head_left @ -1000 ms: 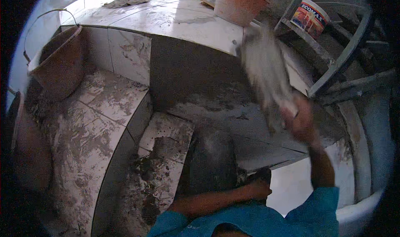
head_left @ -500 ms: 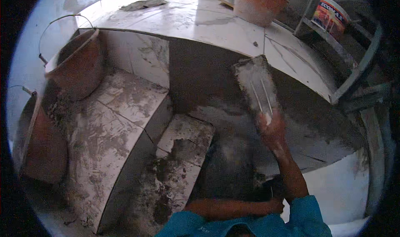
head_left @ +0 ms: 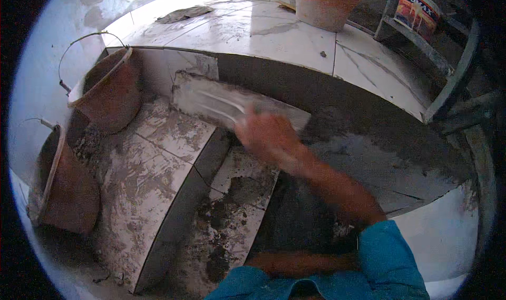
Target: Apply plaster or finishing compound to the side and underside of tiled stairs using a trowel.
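My right hand is wrapped round the handle of a long rectangular plastering trowel. The trowel lies nearly crosswise against the dark grey mortared riser, its left end in front of the white tiled part. Motion blurs the hand a little. My left forearm crosses low in front of my body toward the right sleeve; the fingers of that hand are hidden there. Below the trowel are smeared tiled steps, dirty with mortar.
Two mortar-stained buckets, an upper one and a lower one, stand at the left. A third bucket sits on the white tiled ledge. At right, a wooden frame stands beside a printed paint tub.
My right hand has swung the trowel left along the riser, turning it from upright to nearly crosswise. My left hand has slipped further behind the right sleeve. The view has shifted slightly.
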